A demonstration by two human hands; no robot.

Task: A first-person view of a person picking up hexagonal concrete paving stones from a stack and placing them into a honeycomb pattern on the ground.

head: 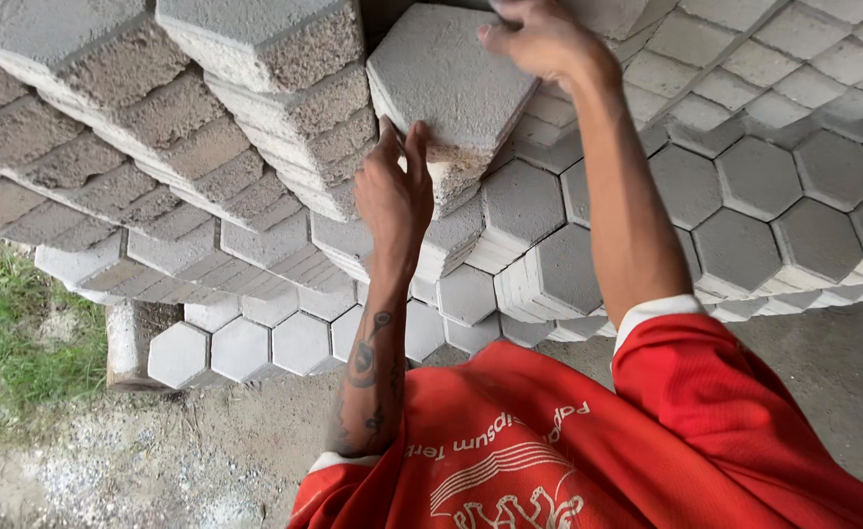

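While both hands grip it, a grey hexagonal paver (448,80) sits tilted at the top of a stack, its broad flat face turned up toward the camera. That face is smooth and pale grey with crisp straight edges; the side wall below it is coarser and grainy, and the near lower corner is chipped and crumbly where sandy aggregate shows.

At the paver's near edge, the left hand (394,191) has its fingers held together and pointing up, pressed against the rough side. The right hand (541,37) reaches over the far upper corner, fingers curled down on the edge; its fingertips run past the top of the frame, so how far they wrap cannot be told.

Under the paver lies the stack (451,235) of like hexagonal blocks, piled in leaning columns. More pavers (764,176) spread to the right in a honeycomb pattern, and thicker rough blocks (157,127) slant away to the left. Below are a red shirt (598,441) with white cuffs, bare concrete ground (206,460) and a patch of grass (20,333) at the left edge.
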